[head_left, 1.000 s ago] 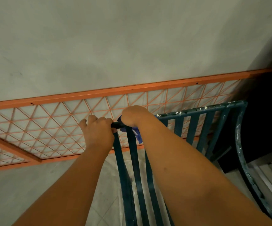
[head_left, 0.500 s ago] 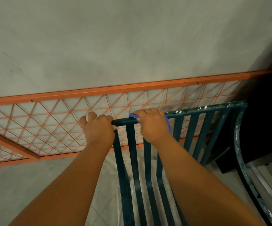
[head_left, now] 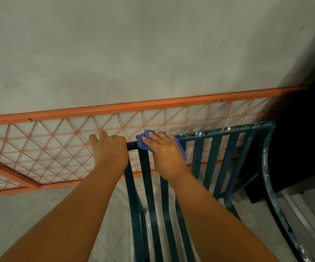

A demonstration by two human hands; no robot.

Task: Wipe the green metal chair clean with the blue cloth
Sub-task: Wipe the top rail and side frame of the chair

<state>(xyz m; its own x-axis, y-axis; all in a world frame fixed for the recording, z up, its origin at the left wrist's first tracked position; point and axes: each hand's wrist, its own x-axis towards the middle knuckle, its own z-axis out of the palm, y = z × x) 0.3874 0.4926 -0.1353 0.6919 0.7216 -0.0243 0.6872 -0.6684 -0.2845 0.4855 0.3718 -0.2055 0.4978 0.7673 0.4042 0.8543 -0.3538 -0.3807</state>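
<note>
The chair [head_left: 200, 159] stands in front of the person, its slatted back facing a grey wall [head_left: 152, 53] and an orange grille [head_left: 58, 148] that leans there. The top rail [head_left: 228, 130] runs left to right and carries white specks along its right half. The cloth [head_left: 143, 141] is bunched over the left part of that rail, near the corner.

The right hand [head_left: 164, 152] lies on the cloth with fingers nearly straight, pressing it onto the rail rather than clenching it. The left hand [head_left: 109, 150] is curled over the rail's left corner and grips it, steadying the chair.

Step in hand: wiping the top rail. To do it well, the person should wrap the cloth around the rail so top, front and rear faces are contacted in 1 pass, then stroke rightward with steady pressure. The specks look like dried paint and may need repeated rubbing. The left grip should hold until the stroke ends, so the chair does not tip or slide.
</note>
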